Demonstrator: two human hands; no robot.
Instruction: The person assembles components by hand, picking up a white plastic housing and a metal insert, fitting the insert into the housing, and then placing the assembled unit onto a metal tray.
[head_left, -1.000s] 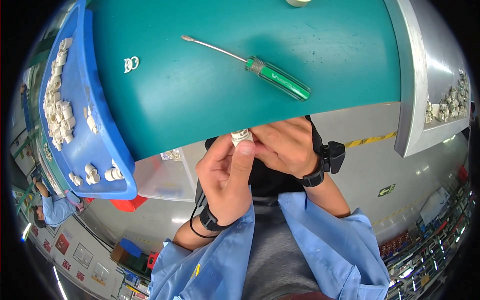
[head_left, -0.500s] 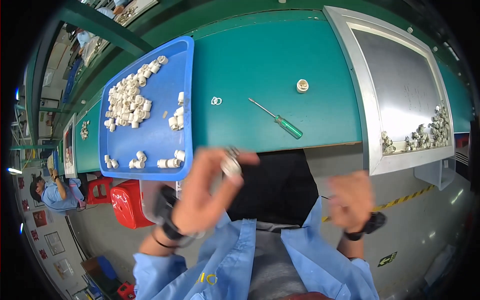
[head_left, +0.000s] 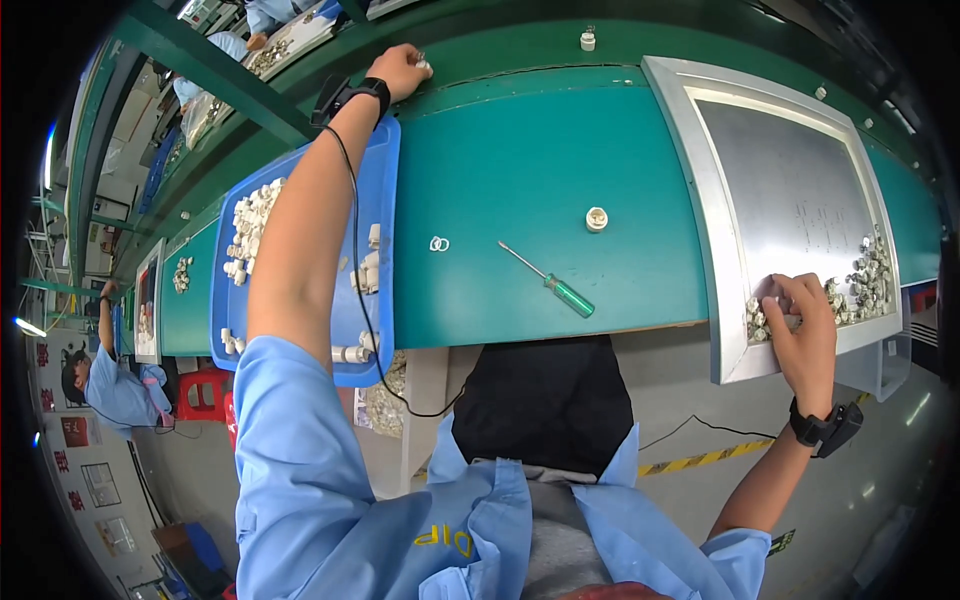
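Note:
My left hand (head_left: 400, 72) reaches over the blue tray (head_left: 391, 200) to the green ledge behind the bench. Its fingers are closed round a small white lamp socket (head_left: 423, 65), which shows only in part. My right hand (head_left: 805, 325) is down in the metal-framed tray (head_left: 715, 300) on the right, fingers bent among small metal parts (head_left: 757, 320). What its fingertips grip is hidden. Many white sockets (head_left: 258, 215) lie in the blue tray, partly behind my left forearm.
A green-handled screwdriver (head_left: 568, 294), two white rings (head_left: 439, 244) and a single white socket (head_left: 597, 219) lie on the green bench (head_left: 480, 150). Another socket (head_left: 588, 40) stands on the far ledge. A black cable (head_left: 366, 320) hangs from my left wrist. A co-worker (head_left: 115, 390) is far left.
My left hand has gone from in front of my body to the far ledge with the socket. My right hand has moved from near my lap into the framed tray's metal parts.

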